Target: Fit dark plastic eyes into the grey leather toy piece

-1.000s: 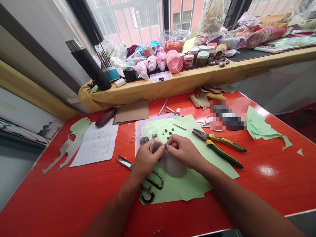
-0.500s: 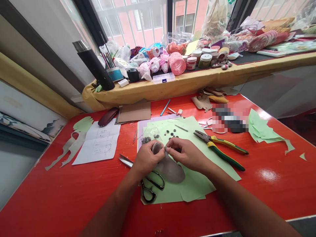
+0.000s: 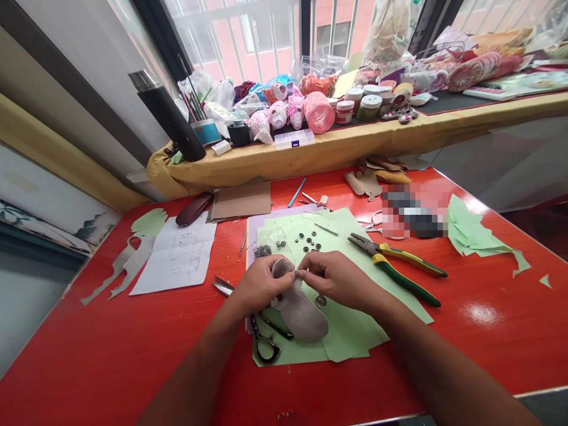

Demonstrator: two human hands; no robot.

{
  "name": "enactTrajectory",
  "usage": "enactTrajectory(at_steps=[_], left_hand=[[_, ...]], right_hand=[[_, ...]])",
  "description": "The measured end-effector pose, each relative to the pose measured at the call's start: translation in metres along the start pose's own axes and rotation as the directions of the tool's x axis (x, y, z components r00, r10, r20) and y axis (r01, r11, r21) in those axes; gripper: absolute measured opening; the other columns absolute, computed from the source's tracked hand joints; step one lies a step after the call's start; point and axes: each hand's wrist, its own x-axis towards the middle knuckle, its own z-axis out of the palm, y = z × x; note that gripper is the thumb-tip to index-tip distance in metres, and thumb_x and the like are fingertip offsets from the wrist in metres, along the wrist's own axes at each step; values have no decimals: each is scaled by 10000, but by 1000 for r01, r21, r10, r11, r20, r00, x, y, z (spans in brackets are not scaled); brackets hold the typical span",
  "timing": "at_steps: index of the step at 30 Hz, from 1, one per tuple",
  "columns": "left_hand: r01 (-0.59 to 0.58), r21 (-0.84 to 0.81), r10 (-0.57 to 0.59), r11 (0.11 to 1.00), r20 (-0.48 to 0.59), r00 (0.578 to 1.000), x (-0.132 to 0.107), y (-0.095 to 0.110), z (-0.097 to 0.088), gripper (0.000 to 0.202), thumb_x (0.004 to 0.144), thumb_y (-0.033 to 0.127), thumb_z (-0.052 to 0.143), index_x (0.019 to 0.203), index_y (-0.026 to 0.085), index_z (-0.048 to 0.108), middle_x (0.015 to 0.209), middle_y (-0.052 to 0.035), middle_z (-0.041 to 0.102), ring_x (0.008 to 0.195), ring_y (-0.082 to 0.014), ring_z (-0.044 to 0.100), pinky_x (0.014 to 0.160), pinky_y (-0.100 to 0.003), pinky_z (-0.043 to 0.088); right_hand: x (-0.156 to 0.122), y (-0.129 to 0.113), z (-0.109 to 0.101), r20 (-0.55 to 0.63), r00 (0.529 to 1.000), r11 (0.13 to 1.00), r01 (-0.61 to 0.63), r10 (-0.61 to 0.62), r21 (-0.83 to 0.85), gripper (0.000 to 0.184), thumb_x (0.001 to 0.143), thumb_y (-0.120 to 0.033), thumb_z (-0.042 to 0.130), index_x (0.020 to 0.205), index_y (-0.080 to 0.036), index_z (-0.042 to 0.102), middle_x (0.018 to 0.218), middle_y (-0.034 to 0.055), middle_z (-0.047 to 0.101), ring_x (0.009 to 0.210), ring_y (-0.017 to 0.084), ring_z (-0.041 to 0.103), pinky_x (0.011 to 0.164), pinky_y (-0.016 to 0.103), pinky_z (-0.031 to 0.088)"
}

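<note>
My left hand is closed on a thin grey leather-like piece, its fingers behind it and its thumb in front. The piece's wide rounded end hangs over the green paper. My right hand pinches a tiny dark metal bit, apparently a snap fastener part, at the edge of the grey piece beside my left thumb. Below the right fingers a round metal disc lies on the paper. Several dark snap parts are scattered beyond my hands. Black-handled scissors lie partly under my left wrist.
Pliers with green-yellow grips lie right of my hands. A small plastic bag of dark parts is behind my left hand. Left are a printed sheet and a dark red case. A cluttered window sill borders the red table.
The grey piece has shifted slightly down and left and turned, uncovering the round metal disc. Both hands have moved a little lower and stay fingertip to fingertip.
</note>
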Motion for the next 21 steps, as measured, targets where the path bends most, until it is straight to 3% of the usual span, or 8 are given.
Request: enactTrajectory(at_steps=[8,16,21], left_hand=[[-63,150,74,987,-70,995,-3,3,8,175,825,338,656,737,200,592,646,50,474,621,-137,427,561,-252,322],[-82,109,89,991,-59,994,-2,-1,0,275,856,451,690,865,185,759,767,-28,690,718,-196,586,609,-275,439],[-96,132,103,987,-43,994,-1,-1,3,187,827,375,670,793,193,697,690,16,605,652,-163,519,576,-259,388]], right_hand=[[3,5,9,-46,999,1000,-3,2,-30,113,884,-208,612,773,-228,601,561,-69,544,504,115,492,518,241,346],[4,3,4,-66,997,998,-32,28,-62,105,887,-235,625,783,-220,620,592,-56,570,555,126,481,542,254,349],[2,6,4,-28,999,997,-26,24,-78,95,905,-247,613,814,-226,632,596,-53,588,543,129,497,530,252,348]])
